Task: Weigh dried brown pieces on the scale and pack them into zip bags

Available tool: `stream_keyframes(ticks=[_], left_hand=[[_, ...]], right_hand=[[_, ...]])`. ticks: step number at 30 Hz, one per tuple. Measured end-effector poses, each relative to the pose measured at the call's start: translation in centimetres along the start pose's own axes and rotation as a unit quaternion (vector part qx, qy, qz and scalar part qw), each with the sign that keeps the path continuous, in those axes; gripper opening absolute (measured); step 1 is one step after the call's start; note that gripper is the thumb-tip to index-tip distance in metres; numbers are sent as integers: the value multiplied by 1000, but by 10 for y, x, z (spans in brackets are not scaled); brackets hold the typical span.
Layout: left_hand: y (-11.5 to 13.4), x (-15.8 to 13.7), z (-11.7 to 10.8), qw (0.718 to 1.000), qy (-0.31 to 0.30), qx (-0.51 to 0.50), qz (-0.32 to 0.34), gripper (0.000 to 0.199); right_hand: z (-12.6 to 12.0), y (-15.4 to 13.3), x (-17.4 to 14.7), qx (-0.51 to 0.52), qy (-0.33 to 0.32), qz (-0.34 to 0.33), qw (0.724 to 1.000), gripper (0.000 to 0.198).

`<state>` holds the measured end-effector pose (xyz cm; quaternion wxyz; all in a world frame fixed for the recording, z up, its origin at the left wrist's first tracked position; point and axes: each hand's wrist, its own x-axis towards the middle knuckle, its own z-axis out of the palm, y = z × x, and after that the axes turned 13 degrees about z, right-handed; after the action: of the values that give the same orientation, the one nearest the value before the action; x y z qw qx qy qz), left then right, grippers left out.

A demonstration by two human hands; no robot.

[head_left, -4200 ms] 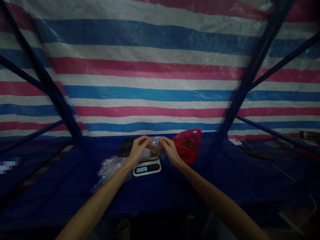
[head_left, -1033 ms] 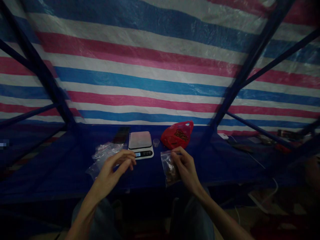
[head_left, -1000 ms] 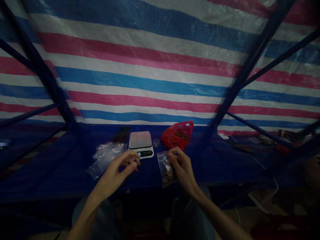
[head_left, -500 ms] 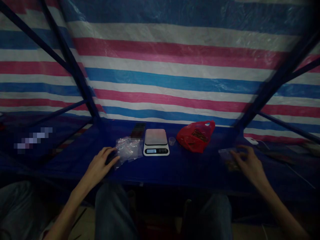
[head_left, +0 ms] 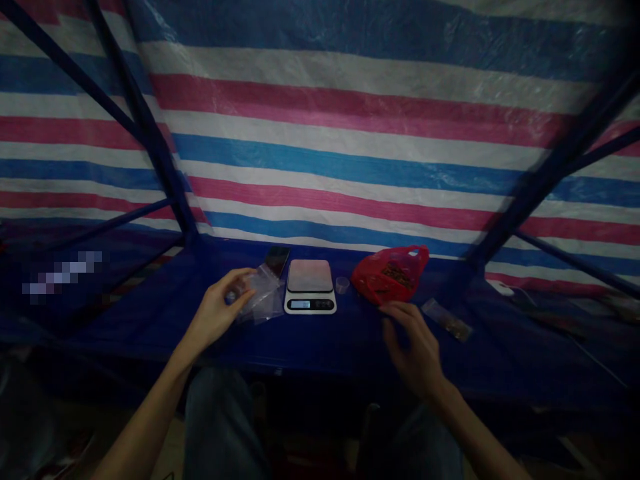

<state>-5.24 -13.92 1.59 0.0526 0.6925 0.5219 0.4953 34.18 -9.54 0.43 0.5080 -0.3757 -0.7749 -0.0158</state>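
My left hand (head_left: 216,310) pinches a clear plastic bag (head_left: 263,280) between thumb and fingers, raised a little over other clear bags (head_left: 269,308) on the blue table. My right hand (head_left: 413,343) is in front of a red plastic bag (head_left: 367,273), thumb and fingers apart, holding nothing. Small brown pieces (head_left: 397,272) show through the red bag's opening. To the right of that hand lies a small clear bag (head_left: 447,320) with brownish contents. A white digital scale (head_left: 310,279) stands between my hands, its display lit. Beside it is a small clear cup (head_left: 343,285).
Behind the scale's left side lies a dark flat object (head_left: 277,257), like a phone. Blue metal posts (head_left: 163,160) slant up at both sides. A striped plastic sheet (head_left: 340,150) hangs behind the table. A white plug-like object with a cable (head_left: 500,287) lies at the far right.
My right hand has let go of the small filled bag, now lying on the table, and moved left to the red bag. My left hand has lifted a clear bag from the others.
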Motion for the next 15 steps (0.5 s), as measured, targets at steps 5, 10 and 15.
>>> stream_keyframes(ticks=[5, 10, 15], left_hand=[[25, 75, 50, 986, -31, -145, 77, 28], [14, 118, 93, 967, -42, -212, 136, 20], [-3, 112, 114, 973, -39, -191, 122, 16]], right_hand=[[79, -44, 77, 122, -102, 27, 987, 44], [131, -21, 114, 169, -4, 69, 983, 27], [146, 4, 93, 113, 45, 93, 988, 35]])
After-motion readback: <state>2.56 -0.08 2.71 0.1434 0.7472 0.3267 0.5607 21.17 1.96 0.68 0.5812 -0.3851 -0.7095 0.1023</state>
